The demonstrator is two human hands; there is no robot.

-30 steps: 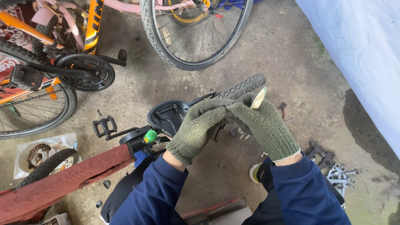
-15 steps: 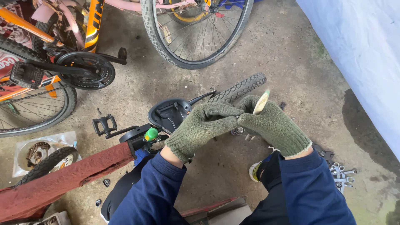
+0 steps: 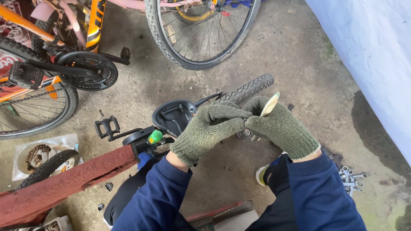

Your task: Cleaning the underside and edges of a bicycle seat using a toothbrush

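I saw the right hand (image 3: pixel 282 130), in a green knitted glove, closed around a pale, flat wooden-looking handle (image 3: pixel 270 104) that stood upright and tilted slightly right, its tip clear of the fist on the far side. The left hand (image 3: pixel 212 128), gloved alike, lay just left, its fingertips (image 3: pixel 244 116) pressed against the right fist. What they pinched, I could not tell. Both hands hung above the upturned black bicycle saddle (image 3: pixel 173 115) and knobbly small tyre (image 3: pixel 250 87).

Gloved left hand (image 3: pixel 209 128) meets gloved right hand (image 3: pixel 280 128), whose grip encloses a pale wooden handle (image 3: pixel 269 105)
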